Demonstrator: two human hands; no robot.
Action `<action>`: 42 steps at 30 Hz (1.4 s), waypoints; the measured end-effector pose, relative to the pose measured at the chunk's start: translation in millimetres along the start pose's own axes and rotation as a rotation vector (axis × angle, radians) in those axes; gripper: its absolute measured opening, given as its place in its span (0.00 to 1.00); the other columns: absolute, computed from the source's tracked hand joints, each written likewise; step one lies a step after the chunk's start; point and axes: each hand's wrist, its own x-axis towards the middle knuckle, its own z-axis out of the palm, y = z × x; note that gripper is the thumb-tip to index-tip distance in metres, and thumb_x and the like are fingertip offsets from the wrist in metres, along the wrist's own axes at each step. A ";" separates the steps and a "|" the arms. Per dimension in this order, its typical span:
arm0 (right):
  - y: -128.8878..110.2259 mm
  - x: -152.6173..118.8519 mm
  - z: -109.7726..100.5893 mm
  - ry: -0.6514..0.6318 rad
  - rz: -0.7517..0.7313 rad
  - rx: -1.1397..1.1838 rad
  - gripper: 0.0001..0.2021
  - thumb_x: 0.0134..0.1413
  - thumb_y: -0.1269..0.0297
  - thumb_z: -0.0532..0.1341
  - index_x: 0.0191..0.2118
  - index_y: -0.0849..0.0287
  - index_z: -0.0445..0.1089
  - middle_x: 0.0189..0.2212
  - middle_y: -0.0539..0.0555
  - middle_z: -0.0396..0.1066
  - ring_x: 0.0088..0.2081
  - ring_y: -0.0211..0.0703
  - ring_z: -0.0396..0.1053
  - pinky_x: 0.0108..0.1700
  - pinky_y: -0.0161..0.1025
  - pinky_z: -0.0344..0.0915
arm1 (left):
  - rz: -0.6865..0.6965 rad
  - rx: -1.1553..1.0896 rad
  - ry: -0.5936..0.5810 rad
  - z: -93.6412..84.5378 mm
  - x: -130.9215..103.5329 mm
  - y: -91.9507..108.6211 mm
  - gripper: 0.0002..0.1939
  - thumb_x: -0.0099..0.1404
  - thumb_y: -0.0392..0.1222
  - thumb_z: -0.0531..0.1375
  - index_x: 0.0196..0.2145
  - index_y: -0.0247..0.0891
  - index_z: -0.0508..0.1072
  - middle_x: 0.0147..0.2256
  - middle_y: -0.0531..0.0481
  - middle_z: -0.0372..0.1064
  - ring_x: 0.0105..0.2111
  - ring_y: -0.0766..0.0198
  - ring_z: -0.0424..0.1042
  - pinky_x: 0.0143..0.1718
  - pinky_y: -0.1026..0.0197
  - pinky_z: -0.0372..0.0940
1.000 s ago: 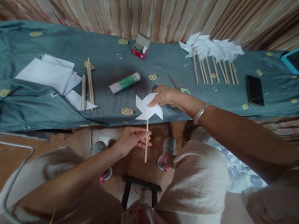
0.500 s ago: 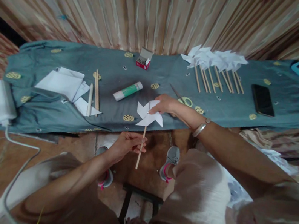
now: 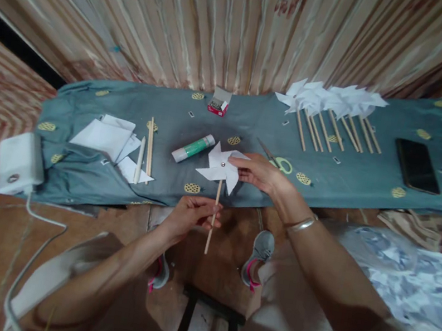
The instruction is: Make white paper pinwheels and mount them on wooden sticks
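Observation:
A white paper pinwheel (image 3: 217, 166) with a metal pin at its centre stands upright on a thin wooden stick (image 3: 209, 238). Closed around the middle of that stick is my left hand (image 3: 194, 215). My right hand (image 3: 257, 172) touches the pinwheel's right side, its fingers together on a blade. Behind the pinwheel lie a green and white glue stick (image 3: 193, 148) and scissors (image 3: 280, 163) with pale green handles. An open red box (image 3: 218, 103) of small metal pins is further back.
Several pinwheels (image 3: 333, 101) lie at the back right, near a black phone (image 3: 417, 166). Paper sheets (image 3: 102, 137) and loose sticks (image 3: 150, 148) are on the left, beside a white device (image 3: 20, 163) with a cable. White papers (image 3: 417, 283) fill the lower right.
My right fingers have moved off the pinwheel's centre to its right side, uncovering the pin. The blades have turned. The camera view has shifted, so the table's things appear lower.

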 end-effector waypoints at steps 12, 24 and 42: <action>1.7 -1.8 0.0 0.057 -0.045 0.143 0.02 0.53 0.67 0.68 0.33 0.57 0.75 0.28 0.49 0.78 0.28 0.35 0.72 0.35 0.33 0.69 | 0.040 -0.004 0.042 11.5 14.2 3.2 0.21 0.41 0.50 0.76 0.29 0.33 0.79 0.22 0.52 0.73 0.20 0.67 0.73 0.20 0.68 0.63; -2.4 -9.2 -13.7 0.064 -0.084 0.113 0.07 0.57 0.64 0.67 0.29 0.58 0.72 0.27 0.49 0.77 0.27 0.31 0.72 0.30 0.27 0.66 | 0.048 0.003 0.048 16.7 18.0 5.9 0.22 0.40 0.51 0.76 0.28 0.33 0.79 0.22 0.52 0.73 0.20 0.68 0.73 0.20 0.68 0.63; -4.9 -2.5 -26.2 0.284 -0.157 -0.046 0.10 0.47 0.63 0.74 0.31 0.61 0.74 0.23 0.47 0.73 0.23 0.29 0.69 0.26 0.26 0.66 | -0.182 0.156 -0.190 17.5 1.8 -35.8 0.22 0.44 0.55 0.72 0.28 0.32 0.77 0.23 0.52 0.72 0.21 0.67 0.73 0.21 0.68 0.63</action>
